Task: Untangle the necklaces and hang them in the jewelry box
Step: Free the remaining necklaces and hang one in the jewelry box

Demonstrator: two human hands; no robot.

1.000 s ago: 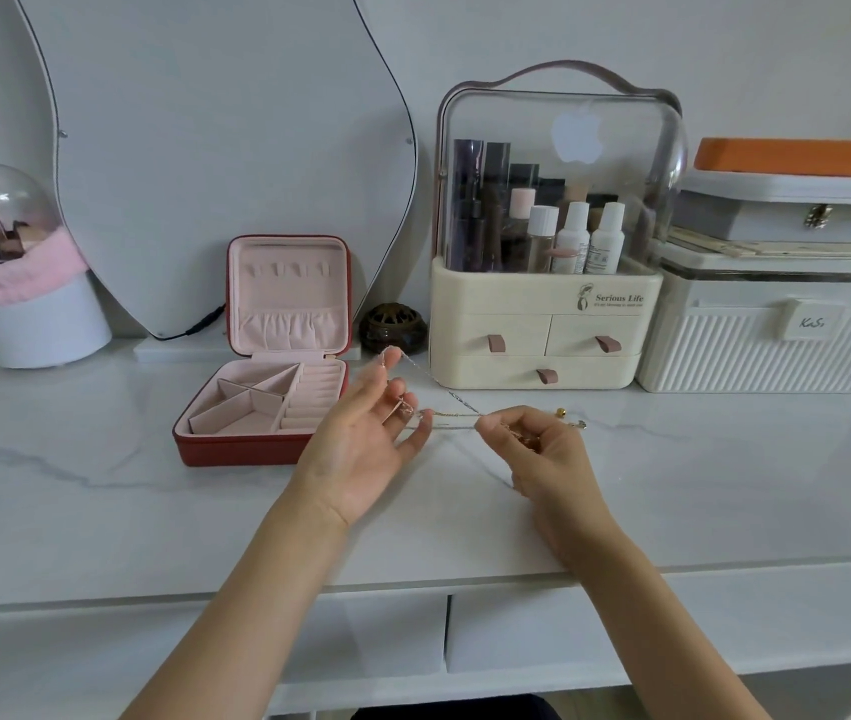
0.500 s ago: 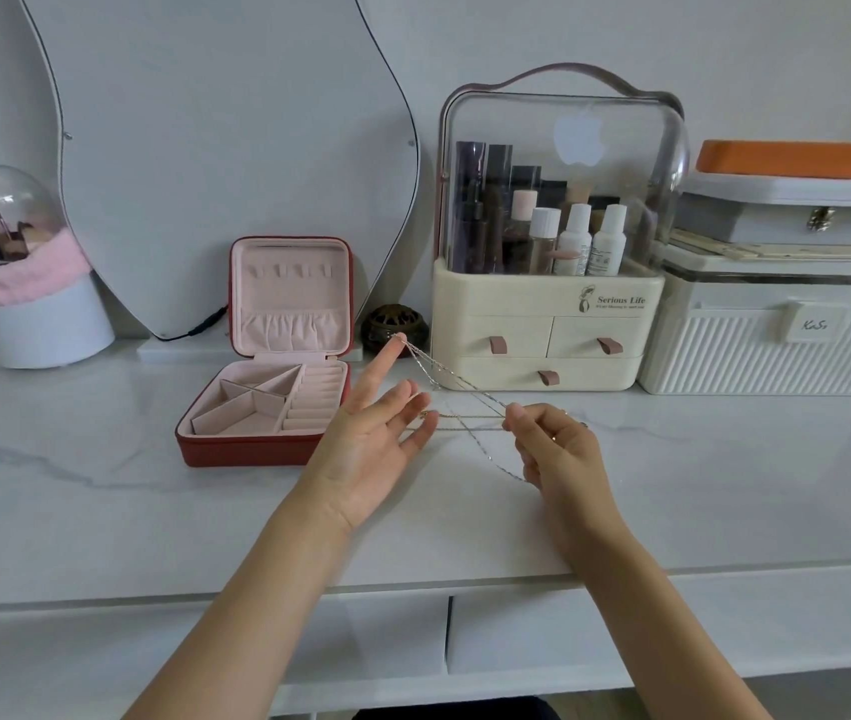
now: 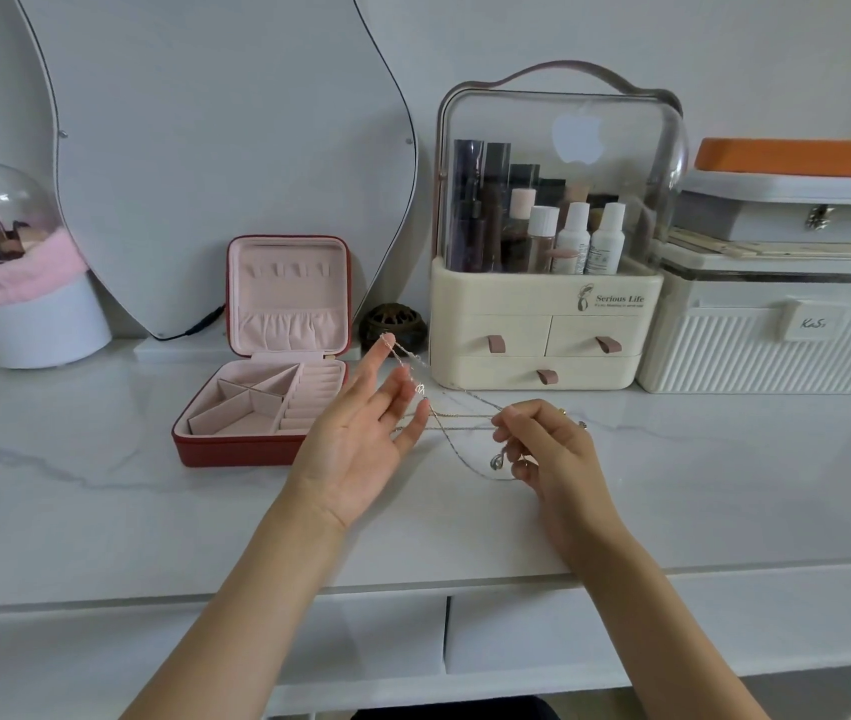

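Observation:
A red jewelry box [image 3: 236, 449] with a pink lining stands open on the white marble tabletop, left of my hands. My left hand [image 3: 361, 433] is spread palm up, fingers straight, with a silver necklace chain [image 3: 457, 449] looped over the raised index fingertip. A gold chain [image 3: 460, 415] runs across from its lower fingers. My right hand [image 3: 548, 449] has curled fingers pinching both chains, and a small silver pendant [image 3: 496, 462] dangles beneath it. The chains cross between my hands just above the table.
A cream cosmetics organizer [image 3: 543, 324] with a clear dome stands behind my hands. White storage boxes [image 3: 771, 335] sit at the right, a curved mirror [image 3: 215, 148] and a small dark incense holder [image 3: 393, 324] behind the box, a domed brush holder [image 3: 13, 283] far left.
My left hand has opened out, its index finger lifting the silver chain up. The chains are now stretched wider and the pendant hangs below my right hand.

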